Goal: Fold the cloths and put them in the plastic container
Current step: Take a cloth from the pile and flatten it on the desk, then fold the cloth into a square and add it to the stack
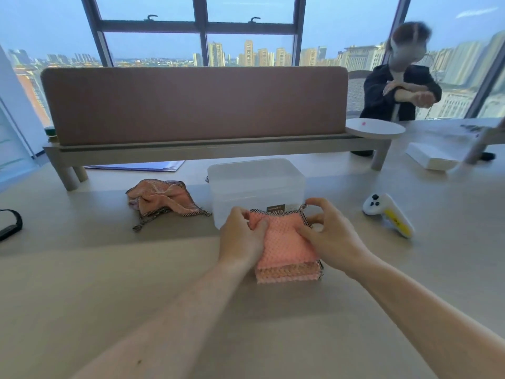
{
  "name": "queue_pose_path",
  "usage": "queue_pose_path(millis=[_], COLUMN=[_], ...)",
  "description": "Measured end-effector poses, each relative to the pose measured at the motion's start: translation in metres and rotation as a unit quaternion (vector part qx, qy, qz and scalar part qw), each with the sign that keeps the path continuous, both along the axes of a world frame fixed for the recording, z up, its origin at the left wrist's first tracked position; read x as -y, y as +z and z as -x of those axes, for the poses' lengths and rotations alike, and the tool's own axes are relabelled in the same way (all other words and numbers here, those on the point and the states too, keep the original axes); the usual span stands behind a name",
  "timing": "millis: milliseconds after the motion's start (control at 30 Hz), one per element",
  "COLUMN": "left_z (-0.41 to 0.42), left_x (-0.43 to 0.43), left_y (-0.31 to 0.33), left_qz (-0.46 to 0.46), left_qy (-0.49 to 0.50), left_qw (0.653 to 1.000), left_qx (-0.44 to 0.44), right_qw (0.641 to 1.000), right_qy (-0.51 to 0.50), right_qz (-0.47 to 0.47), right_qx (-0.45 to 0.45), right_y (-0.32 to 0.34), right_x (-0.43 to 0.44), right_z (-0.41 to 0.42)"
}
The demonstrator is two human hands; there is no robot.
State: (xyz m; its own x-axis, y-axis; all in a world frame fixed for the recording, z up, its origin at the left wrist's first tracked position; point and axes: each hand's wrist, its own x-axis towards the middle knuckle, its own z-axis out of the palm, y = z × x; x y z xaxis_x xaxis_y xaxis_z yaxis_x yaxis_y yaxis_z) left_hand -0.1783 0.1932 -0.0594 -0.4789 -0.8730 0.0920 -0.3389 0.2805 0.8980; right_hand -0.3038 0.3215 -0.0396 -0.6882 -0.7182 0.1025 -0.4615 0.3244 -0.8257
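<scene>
A folded pink cloth with a dark checked edge lies on the table just in front of the clear plastic container. My left hand grips the cloth's left side, fingers curled into the fabric. My right hand pinches its far right corner and edge. A second pink cloth lies crumpled to the left of the container. I cannot see anything inside the container.
A white and yellow controller lies right of the container. A brown desk divider on a raised shelf stands behind it. A black strap is at the left edge. A person sits at the far right.
</scene>
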Motion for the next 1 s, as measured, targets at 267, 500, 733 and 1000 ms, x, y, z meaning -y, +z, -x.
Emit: queue_pose_path(millis=[267,500,733,1000], left_z=[-0.001,0.004,-0.005,-0.026], left_x=[-0.001,-0.008,-0.007,-0.009], left_y=[-0.01,-0.005,-0.004,-0.022], left_qz=[0.095,0.103,0.271,0.28], left_qy=[0.003,0.004,-0.021,-0.268], left_qw=[0.994,0.994,0.96,0.891], left_qx=[0.048,0.045,0.07,0.235], right_qw=[0.997,0.996,0.948,0.925], right_qy=[-0.006,-0.014,-0.049,0.124], right_qz=[0.006,0.016,-0.138,-0.247], right_qx=[-0.072,-0.081,-0.284,-0.261], right_y=[-0.026,-0.019,-0.006,-0.029], right_x=[-0.002,-0.003,-0.011,0.002], right_z=[0.008,0.013,0.0,-0.026])
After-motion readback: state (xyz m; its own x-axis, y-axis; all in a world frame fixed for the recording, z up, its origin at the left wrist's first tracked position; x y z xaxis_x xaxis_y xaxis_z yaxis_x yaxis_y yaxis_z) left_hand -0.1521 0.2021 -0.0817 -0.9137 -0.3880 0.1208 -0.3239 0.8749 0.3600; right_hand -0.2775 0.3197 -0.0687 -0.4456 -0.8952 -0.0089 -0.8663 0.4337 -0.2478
